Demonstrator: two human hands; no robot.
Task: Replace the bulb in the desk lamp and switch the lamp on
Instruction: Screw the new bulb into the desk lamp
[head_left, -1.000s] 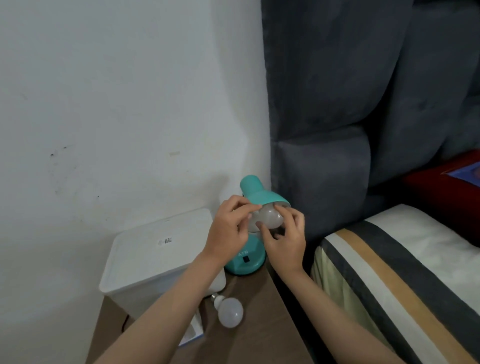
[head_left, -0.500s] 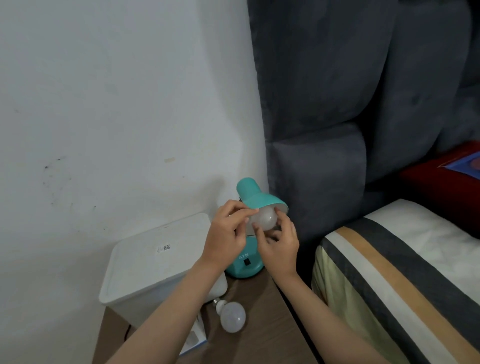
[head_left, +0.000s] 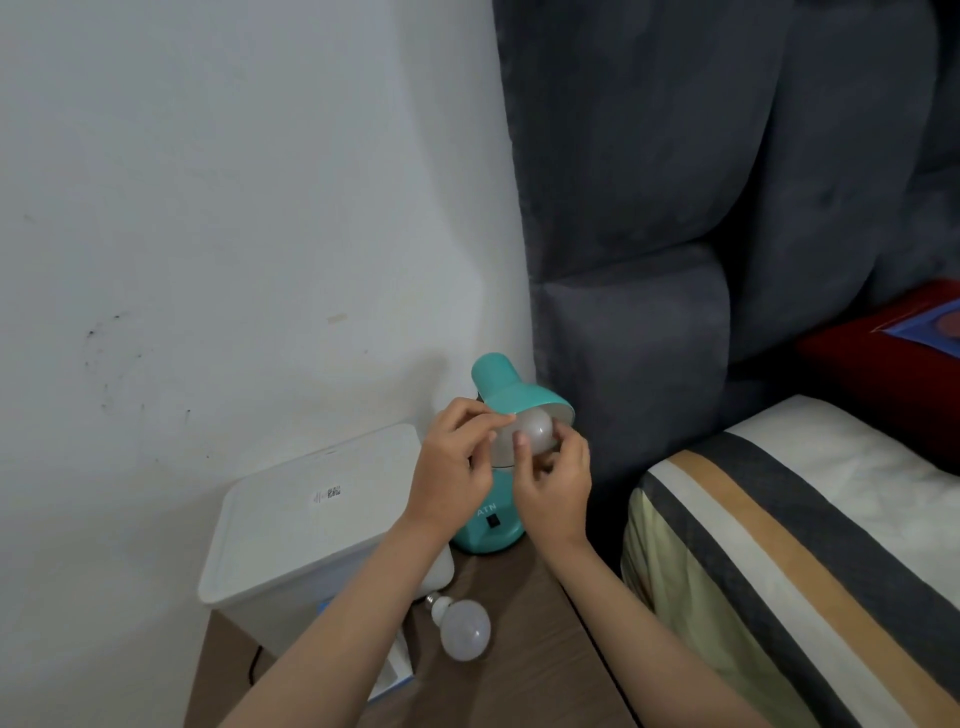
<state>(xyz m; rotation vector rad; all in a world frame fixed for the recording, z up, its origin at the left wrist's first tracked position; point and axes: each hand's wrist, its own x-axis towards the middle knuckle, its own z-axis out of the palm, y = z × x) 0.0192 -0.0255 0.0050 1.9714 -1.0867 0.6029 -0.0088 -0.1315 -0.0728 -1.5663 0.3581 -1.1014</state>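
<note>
While left hand (head_left: 454, 467) steadies shade (head_left: 524, 397), right hand (head_left: 553, 480) pinches bulb (head_left: 530, 434).

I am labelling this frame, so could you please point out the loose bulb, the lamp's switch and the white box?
loose bulb (head_left: 464, 630), head view, frosted globe.
lamp's switch (head_left: 492, 520), head view, black rocker on base.
white box (head_left: 306, 514), head view, lid top.
</note>
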